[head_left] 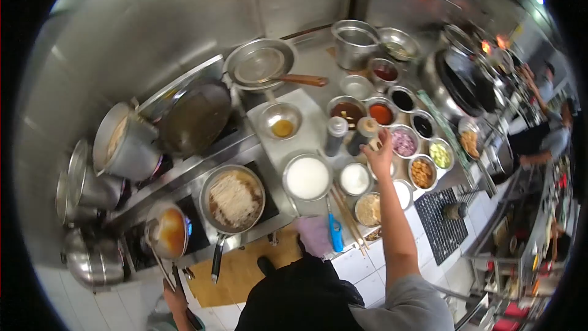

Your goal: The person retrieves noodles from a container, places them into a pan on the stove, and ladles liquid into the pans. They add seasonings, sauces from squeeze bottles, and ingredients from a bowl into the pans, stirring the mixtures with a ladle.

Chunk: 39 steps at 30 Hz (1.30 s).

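Observation:
My right hand (381,152) reaches over the counter among small bowls. Its fingers are pinched around something small and pale that I cannot make out, beside a dark squeeze bottle (357,142). Close by are a bowl of chopped red onion (403,143) and a bowl of white liquid (355,179). At the lower left my left hand (174,296) is closed on a long wooden stick-like utensil (160,265), next to a black pan handle. That utensil leans into a small pan (168,232) with orange-brown contents, on a burner showing blue flame.
A frying pan (234,201) with pale noodle-like food sits on the stove, behind it a dark wok (196,119) and a tall pot (128,141). A blue lighter (335,233) and chopsticks (350,220) lie near the counter edge. Other people work at far right.

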Tool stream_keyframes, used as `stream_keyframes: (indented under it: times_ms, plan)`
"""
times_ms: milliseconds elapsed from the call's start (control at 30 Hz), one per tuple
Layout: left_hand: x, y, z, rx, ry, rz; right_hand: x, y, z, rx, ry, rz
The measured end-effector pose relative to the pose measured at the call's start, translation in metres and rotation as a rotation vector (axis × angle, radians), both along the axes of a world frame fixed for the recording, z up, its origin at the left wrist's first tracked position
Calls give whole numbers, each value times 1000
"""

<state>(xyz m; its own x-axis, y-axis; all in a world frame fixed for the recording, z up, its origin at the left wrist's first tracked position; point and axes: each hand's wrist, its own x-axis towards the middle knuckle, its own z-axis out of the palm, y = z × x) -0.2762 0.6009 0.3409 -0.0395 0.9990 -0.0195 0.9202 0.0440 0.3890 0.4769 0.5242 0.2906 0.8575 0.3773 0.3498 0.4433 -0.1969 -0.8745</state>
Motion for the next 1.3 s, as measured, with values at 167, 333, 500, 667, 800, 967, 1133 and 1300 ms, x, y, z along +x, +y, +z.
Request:
stream_keyframes:
  times_ms: [167, 333, 500, 667, 800, 967, 1133, 1300]
  plan:
    - [-2, -12, 15, -146, 376, 79, 30, 29, -17, 62, 124, 295]
    - [4, -18, 37, -209, -399, 258, 39, 26, -21, 180, 96, 185]
    - [-28, -16, 36, -321, -1190, 422, 30, -10, 54, 38, -112, 112]
    - [-57, -5, 42, -493, -1469, 411, -86, -9, 168, -72, -117, 476]
    - [-74, 2, 49, -623, -1533, 319, -198, 29, 166, -186, 41, 819]
    - [-87, 3, 80, -665, -1441, 210, -359, 100, 148, -512, -83, 1194]
    - [-99, 0, 96, -667, -1371, 106, -464, 157, 116, -748, -232, 1318]
    - [-116, 1, 90, -630, -1338, 74, -510, 199, 74, -994, -437, 1312]
